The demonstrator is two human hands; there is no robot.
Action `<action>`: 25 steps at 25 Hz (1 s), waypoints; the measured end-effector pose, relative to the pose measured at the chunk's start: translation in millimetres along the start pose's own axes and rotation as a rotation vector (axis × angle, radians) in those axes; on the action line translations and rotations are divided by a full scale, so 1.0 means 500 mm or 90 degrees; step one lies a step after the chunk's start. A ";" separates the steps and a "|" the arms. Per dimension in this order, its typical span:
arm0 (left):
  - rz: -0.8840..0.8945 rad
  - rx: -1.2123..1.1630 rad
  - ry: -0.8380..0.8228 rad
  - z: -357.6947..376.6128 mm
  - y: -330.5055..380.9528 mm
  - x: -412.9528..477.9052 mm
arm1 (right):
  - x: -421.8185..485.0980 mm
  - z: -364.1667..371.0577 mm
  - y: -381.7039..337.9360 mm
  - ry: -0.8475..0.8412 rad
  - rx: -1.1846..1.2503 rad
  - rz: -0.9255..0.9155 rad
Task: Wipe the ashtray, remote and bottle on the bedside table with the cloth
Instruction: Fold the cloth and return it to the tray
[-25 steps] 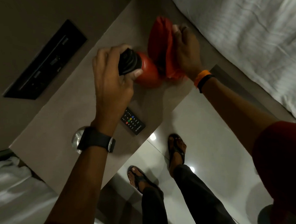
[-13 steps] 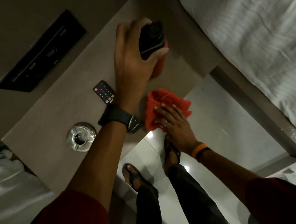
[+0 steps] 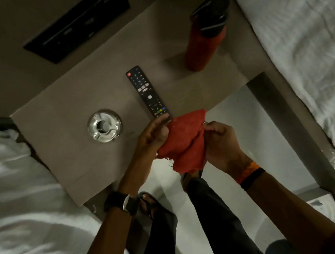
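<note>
Red cloth [image 3: 185, 143] bunched between both hands at the table's front edge, left hand [image 3: 153, 135] gripping one side, right hand [image 3: 219, 141] pinching the other. Black remote [image 3: 147, 91] lies flat just beyond the left fingers. Steel ashtray [image 3: 104, 125] sits beside it, red bottle [image 3: 204, 35] upright, black-capped, well apart on the bedside table [image 3: 67, 147].

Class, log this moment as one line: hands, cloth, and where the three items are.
hands: left and right both grip cloth | bottle, remote, ashtray: on table, untouched
</note>
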State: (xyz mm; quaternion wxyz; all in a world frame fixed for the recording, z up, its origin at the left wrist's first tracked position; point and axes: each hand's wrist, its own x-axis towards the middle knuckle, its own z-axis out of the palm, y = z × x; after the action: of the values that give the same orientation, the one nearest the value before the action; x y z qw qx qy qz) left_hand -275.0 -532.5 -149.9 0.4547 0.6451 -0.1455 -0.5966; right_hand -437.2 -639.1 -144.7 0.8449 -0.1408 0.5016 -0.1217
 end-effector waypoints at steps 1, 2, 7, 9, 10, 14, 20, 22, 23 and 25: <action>-0.024 -0.051 0.013 -0.017 -0.009 -0.038 | -0.008 0.034 0.020 -0.016 0.020 -0.001; -0.039 -0.080 0.044 -0.037 -0.014 -0.077 | -0.014 0.070 0.046 -0.048 0.038 0.010; 0.099 -0.023 0.357 -0.188 -0.011 -0.282 | -0.066 0.280 0.206 -0.223 -0.059 -0.028; 0.187 -0.050 0.461 -0.276 0.000 -0.389 | -0.106 0.392 0.284 -0.257 -0.308 -0.077; 0.215 -0.057 0.490 -0.319 0.006 -0.445 | -0.125 0.444 0.326 -0.267 -0.420 -0.092; 0.294 -0.130 0.650 -0.508 0.009 -0.656 | -0.201 0.642 0.487 -0.317 -0.565 -0.215; 0.278 -0.174 0.712 -0.752 -0.080 -0.799 | -0.217 0.886 0.672 -0.458 -0.703 -0.347; 0.237 -0.173 0.743 -0.788 -0.116 -0.781 | -0.194 0.930 0.731 -0.448 -0.968 -0.527; 0.194 -0.144 0.749 -0.805 -0.137 -0.767 | -0.178 0.940 0.755 -0.414 -1.157 -0.628; 0.048 0.038 0.769 -0.824 -0.156 -0.739 | -0.152 0.954 0.777 -0.338 -1.428 -0.786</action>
State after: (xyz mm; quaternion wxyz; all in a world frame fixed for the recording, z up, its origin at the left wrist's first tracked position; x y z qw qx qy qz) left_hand -21.7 -49.9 -25.5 0.4597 0.8764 0.0990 -0.1039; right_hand -27.2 -195.9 -4.6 0.1458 -0.9890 0.0016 0.0263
